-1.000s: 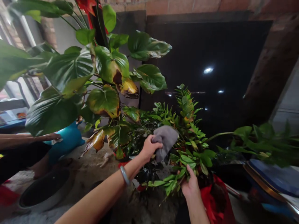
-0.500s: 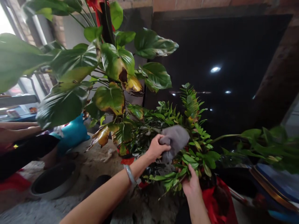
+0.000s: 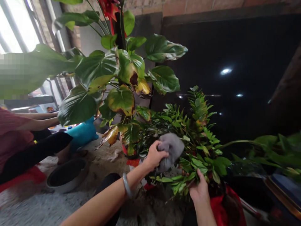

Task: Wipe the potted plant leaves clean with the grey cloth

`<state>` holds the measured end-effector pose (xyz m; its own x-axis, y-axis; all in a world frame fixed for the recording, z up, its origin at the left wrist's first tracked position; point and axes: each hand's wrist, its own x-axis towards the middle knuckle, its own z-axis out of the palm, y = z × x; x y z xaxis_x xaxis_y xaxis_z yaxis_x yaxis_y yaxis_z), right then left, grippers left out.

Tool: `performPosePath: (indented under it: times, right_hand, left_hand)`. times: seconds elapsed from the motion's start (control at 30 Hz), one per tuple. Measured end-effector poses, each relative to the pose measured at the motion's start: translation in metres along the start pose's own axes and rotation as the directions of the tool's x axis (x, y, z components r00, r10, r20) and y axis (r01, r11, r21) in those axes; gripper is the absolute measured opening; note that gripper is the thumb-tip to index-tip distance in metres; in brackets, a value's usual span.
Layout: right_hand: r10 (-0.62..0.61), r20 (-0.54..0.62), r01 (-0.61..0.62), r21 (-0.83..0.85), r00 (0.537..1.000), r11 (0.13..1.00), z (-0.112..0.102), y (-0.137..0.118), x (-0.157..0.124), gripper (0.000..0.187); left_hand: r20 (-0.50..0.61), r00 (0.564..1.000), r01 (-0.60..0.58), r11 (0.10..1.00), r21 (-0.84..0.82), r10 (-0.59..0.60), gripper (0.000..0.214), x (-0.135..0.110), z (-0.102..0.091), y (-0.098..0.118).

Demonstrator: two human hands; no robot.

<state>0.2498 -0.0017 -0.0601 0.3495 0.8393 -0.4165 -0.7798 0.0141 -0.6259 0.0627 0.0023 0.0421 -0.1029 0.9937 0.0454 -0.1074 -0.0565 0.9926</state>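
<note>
The left hand [image 3: 155, 156] has its fingers [image 3: 162, 153] closed around a grey cloth [image 3: 171, 150], pressed against the leaves of a ZZ plant [image 3: 198, 163] at lower centre, while the right hand [image 3: 199, 191] grips its stems just below.

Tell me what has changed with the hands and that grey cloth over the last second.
The left hand, holding the grey cloth, went right, then back down against the ZZ plant's leaves. The view swung left, showing more of a seated person. The right hand still holds the same leafy stems; nothing was let go.
</note>
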Motion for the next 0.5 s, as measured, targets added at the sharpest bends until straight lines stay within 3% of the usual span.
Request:
performPosePath:
  times: [0.1, 0.17, 0.2, 0.27, 0.37, 0.43, 0.5]
  right_hand:
    - [0.000, 0.034, 0.000, -0.001, 0.999, 1.000, -0.001, 0.002, -0.001, 0.025]
    - [0.001, 0.060, 0.000, -0.008, 0.998, 1.000, -0.004, 0.002, 0.001, 0.028]
    - [-0.001, 0.066, 0.002, -0.015, 0.998, 1.000, -0.006, 0.002, 0.003, 0.029]
    - [-0.008, 0.056, 0.010, -0.030, 0.998, 0.999, -0.009, 0.002, 0.007, 0.028]
    - [-0.020, 0.040, 0.021, -0.037, 0.999, 0.999, -0.012, 0.004, 0.013, 0.026]
    - [-0.016, 0.059, 0.018, -0.042, 0.998, 0.999, -0.012, 0.006, 0.015, 0.027]
    - [-0.012, 0.080, 0.016, -0.044, 0.997, 0.999, -0.012, 0.007, 0.014, 0.027]
  left_hand:
    - [0.176, 0.953, 0.218, 0.963, 0.159, -0.245, 0.025, -0.031, -0.016, -0.020]
    - [0.268, 0.918, 0.253, 0.952, 0.173, -0.292, 0.025, -0.044, -0.033, -0.013]
    - [0.285, 0.922, 0.231, 0.963, 0.138, -0.262, 0.027, -0.045, -0.042, -0.004]
    - [0.250, 0.960, 0.127, 0.992, 0.028, -0.130, 0.032, -0.037, -0.055, 0.019]
    - [0.079, 0.995, -0.051, 0.995, -0.090, 0.059, 0.040, -0.015, -0.063, 0.042]
    - [0.022, 0.999, -0.040, 0.998, -0.057, 0.042, 0.044, -0.010, -0.062, 0.037]
    - [0.090, 0.990, 0.108, 0.993, 0.045, -0.112, 0.042, -0.019, -0.060, 0.020]
